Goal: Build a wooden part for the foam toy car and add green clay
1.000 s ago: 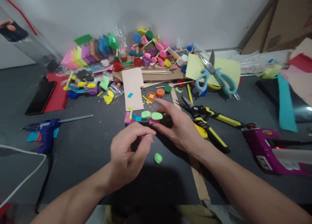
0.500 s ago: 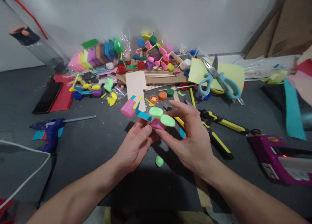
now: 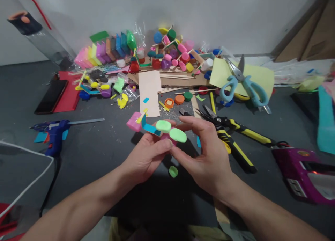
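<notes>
Between both hands is a small craft figure with a blue strip [image 3: 151, 129], a pink cap [image 3: 134, 122] on its left end and two light green oval pieces [image 3: 178, 135] on its right. My left hand [image 3: 149, 155] grips it from below, with the thumb near the purple part under the ovals. My right hand [image 3: 206, 146] pinches the same end, thumb beside my left thumb and index finger behind the ovals. Part of the purple piece is hidden by the fingers. A green lump [image 3: 173, 171] lies on the dark table [image 3: 91, 157] below the hands.
At the left are a blue glue gun [image 3: 56, 136] and a phone [image 3: 51, 96]. Scissors [image 3: 242, 78] and yellow-black pliers [image 3: 243, 132] lie at the right, near a purple device [image 3: 303, 174]. Coloured clay packs [image 3: 110, 49] and craft pieces line the wall.
The figure has shifted slightly left and tilted. My left thumb has moved right, over the purple part. The camera view has shifted a little.
</notes>
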The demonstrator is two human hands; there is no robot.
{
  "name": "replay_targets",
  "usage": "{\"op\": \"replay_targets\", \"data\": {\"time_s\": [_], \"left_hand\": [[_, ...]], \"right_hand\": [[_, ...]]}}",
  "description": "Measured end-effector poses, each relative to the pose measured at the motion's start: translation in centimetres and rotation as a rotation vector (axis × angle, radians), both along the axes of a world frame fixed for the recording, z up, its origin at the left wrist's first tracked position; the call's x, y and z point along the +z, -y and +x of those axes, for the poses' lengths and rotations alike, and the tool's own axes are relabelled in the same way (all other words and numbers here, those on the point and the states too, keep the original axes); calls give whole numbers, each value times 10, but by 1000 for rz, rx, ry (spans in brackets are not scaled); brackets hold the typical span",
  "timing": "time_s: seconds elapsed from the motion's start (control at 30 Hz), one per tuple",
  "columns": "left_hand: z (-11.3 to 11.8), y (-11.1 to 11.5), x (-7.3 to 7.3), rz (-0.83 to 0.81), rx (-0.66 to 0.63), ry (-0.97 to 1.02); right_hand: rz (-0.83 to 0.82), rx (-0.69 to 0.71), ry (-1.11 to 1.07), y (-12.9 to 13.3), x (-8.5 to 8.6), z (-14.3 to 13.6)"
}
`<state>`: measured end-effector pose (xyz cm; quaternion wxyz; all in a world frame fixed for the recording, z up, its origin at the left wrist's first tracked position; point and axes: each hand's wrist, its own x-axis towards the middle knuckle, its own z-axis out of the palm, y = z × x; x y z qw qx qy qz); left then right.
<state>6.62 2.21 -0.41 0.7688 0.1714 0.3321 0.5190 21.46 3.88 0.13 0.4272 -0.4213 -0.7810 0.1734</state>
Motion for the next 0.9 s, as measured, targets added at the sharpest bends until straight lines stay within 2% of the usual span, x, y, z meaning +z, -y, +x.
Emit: {"op": "replay_targets", "data": {"time_s": [0.23, 0.47, 0.7, 0.9], "left_hand": [[-2, -1, 1, 10, -34, 25], [-2, -3, 0, 58, -9, -49], [-3, -1, 0, 36, -55, -61], [-6, -5, 4, 23, -38, -97]], "right_hand": [[10, 8, 18, 3, -1, -2], [6, 6, 45, 3, 1, -1], [-2, 3, 50, 3, 2, 0], [26, 128, 51, -3, 9, 5]]}}
